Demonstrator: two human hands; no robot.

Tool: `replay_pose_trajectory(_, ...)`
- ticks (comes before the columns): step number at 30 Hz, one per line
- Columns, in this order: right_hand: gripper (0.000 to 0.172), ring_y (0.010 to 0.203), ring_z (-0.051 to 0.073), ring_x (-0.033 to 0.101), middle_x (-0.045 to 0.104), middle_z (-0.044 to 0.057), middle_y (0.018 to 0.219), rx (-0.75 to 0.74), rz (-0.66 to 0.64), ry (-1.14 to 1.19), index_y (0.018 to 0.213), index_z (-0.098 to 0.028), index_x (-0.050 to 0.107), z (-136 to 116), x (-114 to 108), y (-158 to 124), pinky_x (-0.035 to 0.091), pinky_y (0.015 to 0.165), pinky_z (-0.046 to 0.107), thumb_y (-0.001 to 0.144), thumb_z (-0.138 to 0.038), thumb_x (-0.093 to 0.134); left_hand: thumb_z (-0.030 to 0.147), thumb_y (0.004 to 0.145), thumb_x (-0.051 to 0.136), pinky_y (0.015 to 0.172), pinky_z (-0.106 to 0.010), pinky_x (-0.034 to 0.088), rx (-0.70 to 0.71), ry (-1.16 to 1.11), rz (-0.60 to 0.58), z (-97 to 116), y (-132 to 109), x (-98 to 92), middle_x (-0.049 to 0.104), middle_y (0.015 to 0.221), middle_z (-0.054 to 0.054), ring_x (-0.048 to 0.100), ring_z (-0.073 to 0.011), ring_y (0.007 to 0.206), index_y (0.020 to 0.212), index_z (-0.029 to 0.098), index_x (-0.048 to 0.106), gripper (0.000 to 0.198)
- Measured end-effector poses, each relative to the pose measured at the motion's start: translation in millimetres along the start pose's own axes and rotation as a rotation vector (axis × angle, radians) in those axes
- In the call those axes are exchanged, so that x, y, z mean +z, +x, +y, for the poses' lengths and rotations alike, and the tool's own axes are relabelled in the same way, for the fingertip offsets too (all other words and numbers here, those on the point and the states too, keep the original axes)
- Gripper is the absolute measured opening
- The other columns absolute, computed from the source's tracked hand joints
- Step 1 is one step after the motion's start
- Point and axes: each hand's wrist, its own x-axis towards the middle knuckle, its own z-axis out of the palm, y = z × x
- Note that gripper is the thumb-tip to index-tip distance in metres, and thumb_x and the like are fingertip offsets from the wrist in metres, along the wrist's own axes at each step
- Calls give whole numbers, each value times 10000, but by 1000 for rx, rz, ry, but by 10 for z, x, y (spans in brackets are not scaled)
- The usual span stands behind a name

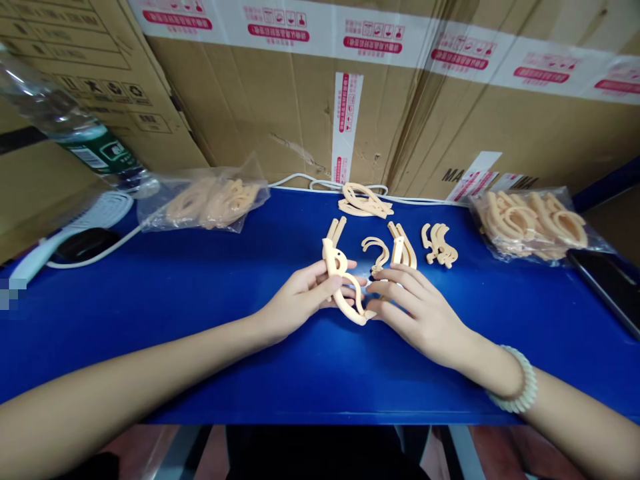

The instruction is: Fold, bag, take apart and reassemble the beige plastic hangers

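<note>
My left hand (305, 293) is closed around a beige plastic folding clothes hanger (345, 310), with its curved arms lying together and pointing down toward me. My right hand (420, 310) is curled at the hanger's lower tip, fingertips against it; its thumb is hidden. Just beyond my hands lie loose hanger parts: straight-ended arms (338, 231) on the left, hook pieces (377, 250) in the middle, and more arms (407, 248) on the right, partly behind my right fingers. Small curved hook parts (440, 245) sit farther right. A pile of hanger arms (364, 201) lies at the back.
Clear bags of beige parts lie at left (215, 203) and right (533, 223). A phone (607, 287) is at the right edge. A hairbrush (75, 227), black mouse-like object (87, 245) and water bottle (80, 127) are at left. Cardboard boxes (280, 113) stand behind the blue table (210, 393).
</note>
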Motion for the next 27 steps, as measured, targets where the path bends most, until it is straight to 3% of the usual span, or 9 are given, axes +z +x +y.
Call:
replay_pose_trajectory(4, 231, 975, 208, 629, 703, 78, 992, 28, -15, -18, 974, -147, 656, -12, -1, -5, 418, 1089, 476, 1062, -120, 444, 447, 900, 715, 891, -397, 598, -8, 35, 7, -10, -1, -3, 743, 1152, -151, 750, -247, 954, 1247, 141, 612, 474)
replay_pose_trajectory(8, 328, 726, 169, 563, 649, 49, 827, 56, -46, -48, 837, -157, 604, -21, 13, -17, 410, 1045, 442, 1090, -189, 397, 503, 862, 740, 863, -376, 612, -17, 136, 30, 7, -14, 8, 759, 1084, -137, 751, -254, 951, 1122, 122, 689, 464)
replay_pose_trajectory(16, 314, 657, 189, 454, 547, 27, 714, 63, -164, -108, 796, -179, 580, -7, 15, -24, 374, 760, 356, 1019, -103, 372, 500, 869, 730, 873, -371, 620, -30, 188, 18, 49, -41, 55, 772, 1005, -132, 753, -272, 970, 967, 110, 741, 402)
replay_pose_trajectory(27, 391, 650, 185, 431, 539, 10, 650, -5, -70, -187, 763, -199, 565, -34, -58, 1, 334, 717, 358, 1009, -36, 308, 470, 866, 746, 876, -409, 612, -52, 119, 31, 39, -32, 58, 773, 993, -146, 751, -275, 941, 957, 104, 725, 377)
